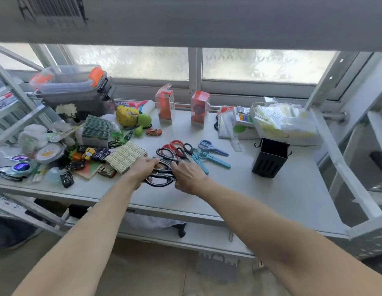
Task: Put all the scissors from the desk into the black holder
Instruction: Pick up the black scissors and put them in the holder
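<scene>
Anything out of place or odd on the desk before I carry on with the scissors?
The black holder stands tilted, not square on the desk, so it may tip when loaded. Scissors lie overlapped in a loose pile. Nothing looks spilled or broken.

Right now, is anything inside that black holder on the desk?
The black holder shows only dark inner walls near its open top; no scissors stick out. Its bottom is hidden by its front wall, so I cannot say it is empty.
</scene>
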Available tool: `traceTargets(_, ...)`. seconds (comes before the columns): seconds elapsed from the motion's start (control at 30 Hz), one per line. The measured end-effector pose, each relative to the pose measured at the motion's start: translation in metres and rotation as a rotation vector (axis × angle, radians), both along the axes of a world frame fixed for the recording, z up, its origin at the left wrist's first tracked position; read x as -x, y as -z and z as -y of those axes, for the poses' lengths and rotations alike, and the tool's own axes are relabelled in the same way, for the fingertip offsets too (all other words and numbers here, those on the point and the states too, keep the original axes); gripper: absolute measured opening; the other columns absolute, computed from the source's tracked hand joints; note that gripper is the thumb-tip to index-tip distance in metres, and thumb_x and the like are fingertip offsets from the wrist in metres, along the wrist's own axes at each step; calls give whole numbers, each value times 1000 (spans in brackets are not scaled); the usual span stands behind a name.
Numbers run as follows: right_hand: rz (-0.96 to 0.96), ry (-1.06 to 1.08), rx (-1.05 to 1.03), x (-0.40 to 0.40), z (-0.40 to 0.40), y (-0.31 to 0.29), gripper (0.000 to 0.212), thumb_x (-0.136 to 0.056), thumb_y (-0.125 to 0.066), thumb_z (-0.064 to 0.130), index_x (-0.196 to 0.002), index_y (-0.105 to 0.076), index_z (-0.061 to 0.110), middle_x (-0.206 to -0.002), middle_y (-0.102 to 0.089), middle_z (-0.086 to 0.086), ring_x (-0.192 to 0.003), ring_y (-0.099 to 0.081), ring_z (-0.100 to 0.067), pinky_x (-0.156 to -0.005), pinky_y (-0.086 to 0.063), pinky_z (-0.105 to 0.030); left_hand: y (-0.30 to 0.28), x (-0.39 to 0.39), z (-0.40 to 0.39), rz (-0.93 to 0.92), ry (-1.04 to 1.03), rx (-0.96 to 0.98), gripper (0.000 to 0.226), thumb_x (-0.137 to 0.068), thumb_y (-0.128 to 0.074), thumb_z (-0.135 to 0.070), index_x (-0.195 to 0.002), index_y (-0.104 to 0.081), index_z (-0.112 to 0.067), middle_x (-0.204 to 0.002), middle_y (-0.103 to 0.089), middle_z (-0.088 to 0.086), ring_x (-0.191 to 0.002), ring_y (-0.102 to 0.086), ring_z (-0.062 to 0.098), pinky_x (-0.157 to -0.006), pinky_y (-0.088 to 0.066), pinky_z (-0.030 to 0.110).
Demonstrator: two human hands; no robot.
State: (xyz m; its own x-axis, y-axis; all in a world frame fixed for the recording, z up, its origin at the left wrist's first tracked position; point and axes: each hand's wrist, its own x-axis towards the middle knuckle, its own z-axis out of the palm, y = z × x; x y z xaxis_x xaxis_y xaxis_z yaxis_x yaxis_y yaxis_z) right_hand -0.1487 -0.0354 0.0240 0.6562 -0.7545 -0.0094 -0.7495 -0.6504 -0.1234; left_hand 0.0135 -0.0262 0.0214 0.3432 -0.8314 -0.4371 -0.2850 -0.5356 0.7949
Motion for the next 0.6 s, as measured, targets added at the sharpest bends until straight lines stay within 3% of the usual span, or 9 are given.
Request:
traceTargets(0.2,221,161,51,42,14,-38,31,-85,-57,16,-111,-50,2,-106,-59,-19,-86,-63,-40,-60,-39,-37,-79,38,19,-177,199,162,34,-96,-57,-38,-82,-69,-10,-79,-72,10,-64,-68,21,-55,-53,26)
traceTargets(0.27,295,222,122,63,19,-50,24,-85,-56,12,-106,-51,2,-100,-59,-17,-79,-61,-39,-60,-41,-39,-94,57,26,-321,227,239,41,-94,-56,-48,-85,-69,-11,-78,-74,8,-63,-69,19,-59,-54,29)
traceTargets(0.37,454,352,224,102,28,-67,21,-85,-60,9,-103,-52,2,-95,-58,-14,-68,-53,-25,-58,-38,-33,-98,92,40,-580,193,325,42,-99,-45,-48,-87,-65,-13,-71,-68,0,-56,-61,9,-49,-48,21)
traceTargets(0.5,760,550,356,151,34,-88,23,-80,-65,1,-100,-53,1,-90,-59,-11,-69,-51,-22,-58,-41,-26,-79,152,52,-363,379,210,28,-103,-46,-31,-114,-58,-8,-103,-62,10,-75,-58,16,-63,-51,25)
traceTargets(0.6,873,646,406,179,38,-97,16,-84,-60,4,-98,-53,3,-84,-53,-2,-67,-47,-18,-59,-36,-22,-53,192,57,-230,558,116,47,-99,-55,-19,-143,-44,-6,-127,-54,14,-98,-60,23,-73,-55,29)
